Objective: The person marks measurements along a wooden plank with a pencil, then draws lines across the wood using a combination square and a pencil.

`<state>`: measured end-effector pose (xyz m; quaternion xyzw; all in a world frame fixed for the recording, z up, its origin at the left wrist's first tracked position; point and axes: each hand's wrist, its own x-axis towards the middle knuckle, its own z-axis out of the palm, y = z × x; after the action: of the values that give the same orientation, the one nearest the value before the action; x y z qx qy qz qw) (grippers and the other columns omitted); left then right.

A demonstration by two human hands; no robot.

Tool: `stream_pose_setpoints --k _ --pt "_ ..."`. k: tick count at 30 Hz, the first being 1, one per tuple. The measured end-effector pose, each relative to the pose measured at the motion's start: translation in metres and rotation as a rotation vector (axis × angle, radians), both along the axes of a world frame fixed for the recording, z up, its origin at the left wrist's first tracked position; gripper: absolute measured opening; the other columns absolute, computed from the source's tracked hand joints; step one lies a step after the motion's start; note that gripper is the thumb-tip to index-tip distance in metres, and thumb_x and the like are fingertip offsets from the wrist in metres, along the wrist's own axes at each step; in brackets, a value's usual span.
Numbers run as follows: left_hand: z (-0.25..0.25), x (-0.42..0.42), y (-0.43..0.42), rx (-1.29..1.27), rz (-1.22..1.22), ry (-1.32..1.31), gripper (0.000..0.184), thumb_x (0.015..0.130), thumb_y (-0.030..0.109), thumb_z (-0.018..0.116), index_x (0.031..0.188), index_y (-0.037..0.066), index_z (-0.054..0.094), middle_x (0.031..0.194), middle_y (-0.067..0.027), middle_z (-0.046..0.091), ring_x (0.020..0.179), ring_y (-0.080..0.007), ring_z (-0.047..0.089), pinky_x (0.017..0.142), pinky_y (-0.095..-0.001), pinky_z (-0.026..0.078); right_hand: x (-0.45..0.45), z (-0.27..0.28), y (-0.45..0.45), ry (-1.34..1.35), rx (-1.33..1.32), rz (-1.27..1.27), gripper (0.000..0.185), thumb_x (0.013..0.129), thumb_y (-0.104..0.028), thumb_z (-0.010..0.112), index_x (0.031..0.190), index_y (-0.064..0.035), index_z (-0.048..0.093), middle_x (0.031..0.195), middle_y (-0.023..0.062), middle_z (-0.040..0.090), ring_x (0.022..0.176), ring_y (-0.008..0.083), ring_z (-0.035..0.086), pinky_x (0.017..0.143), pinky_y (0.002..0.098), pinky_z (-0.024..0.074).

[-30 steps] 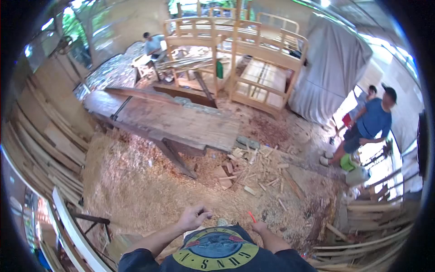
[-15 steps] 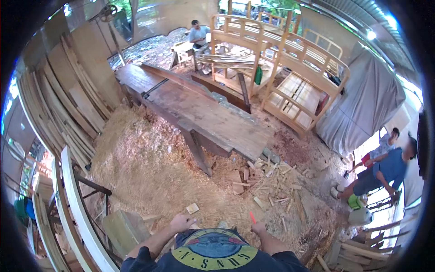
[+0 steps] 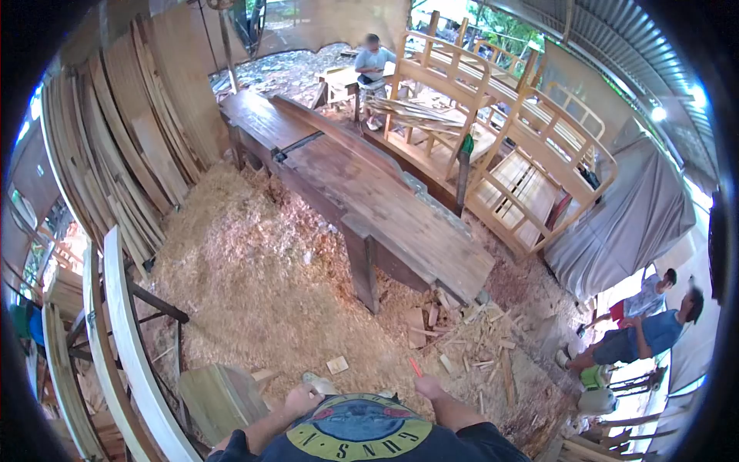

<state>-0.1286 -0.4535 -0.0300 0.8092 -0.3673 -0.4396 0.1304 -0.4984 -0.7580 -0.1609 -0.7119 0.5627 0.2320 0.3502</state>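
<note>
My right hand (image 3: 429,386) is closed round a thin orange-red stick, pencil-like (image 3: 416,367), which points forward and up from the fist. Beside the front of my dark shirt, my left hand (image 3: 302,400) has its fingers curled in; whether anything small is inside cannot be made out. Ahead of the hands, a small pale wood block (image 3: 336,364) lies on the sawdust. A large squared timber (image 3: 219,400) stands to the left of my left hand, apart from it.
A long wooden workbench (image 3: 377,208) crosses the middle. Boards (image 3: 115,138) lean at left, near long planks (image 3: 138,346). Wood scraps (image 3: 462,339) litter the floor. Bunk-bed frames (image 3: 531,169) stand behind. One person (image 3: 373,65) is at the back; two people (image 3: 643,331) are at right.
My view has shifted, so the bench and bed frames appear farther right. The orange-red stick stays in my right hand. My left hand remains low by my shirt. The person at the back looks more upright.
</note>
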Motion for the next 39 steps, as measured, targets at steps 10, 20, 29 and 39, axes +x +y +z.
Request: stream_pose_setpoints --k 10,20,29,39 --pt "-0.087 0.077 0.111 -0.056 0.067 -0.12 0.044 0.092 0.053 0.069 0.111 0.014 0.074 0.113 -0.0265 0.072 0.101 -0.0426 0.072 0.089 -0.0507 0.058 0.142 0.003 0.018 -0.095 -0.164 0.172 0.029 0.081 -0.034 0.066 0.081 -0.0075 0.079 0.087 0.0211 0.077 0.081 0.0387 0.076 0.073 0.0502 0.0588" --pt "-0.06 0.142 0.131 0.301 0.079 -0.078 0.055 0.092 0.059 0.066 0.119 0.012 0.073 0.11 -0.0235 0.075 0.105 -0.0412 0.072 0.092 -0.0504 0.057 0.217 0.014 -0.009 0.026 -0.077 0.025 0.031 0.082 -0.038 0.062 0.083 -0.014 0.083 0.08 0.015 0.077 0.075 0.0334 0.076 0.072 0.0472 0.0593" --pt "-0.057 0.223 0.109 0.038 0.121 -0.167 0.056 0.093 0.06 0.064 0.128 0.016 0.07 0.104 -0.0216 0.077 0.101 -0.0375 0.075 0.088 -0.0493 0.059 0.318 0.002 -0.018 0.024 -0.097 0.228 0.033 0.084 -0.039 0.061 0.084 -0.0141 0.082 0.084 0.0165 0.078 0.08 0.0336 0.076 0.076 0.0499 0.0575" --pt "-0.005 0.325 0.018 0.198 0.143 -0.032 0.055 0.095 0.058 0.064 0.127 0.014 0.071 0.109 -0.0165 0.078 0.106 -0.0383 0.073 0.092 -0.0479 0.058 0.459 -0.015 -0.108 -0.061 -0.01 0.263 0.045 0.087 -0.045 0.057 0.098 -0.0092 0.081 0.097 0.0183 0.079 0.091 0.0365 0.076 0.083 0.0488 0.0583"
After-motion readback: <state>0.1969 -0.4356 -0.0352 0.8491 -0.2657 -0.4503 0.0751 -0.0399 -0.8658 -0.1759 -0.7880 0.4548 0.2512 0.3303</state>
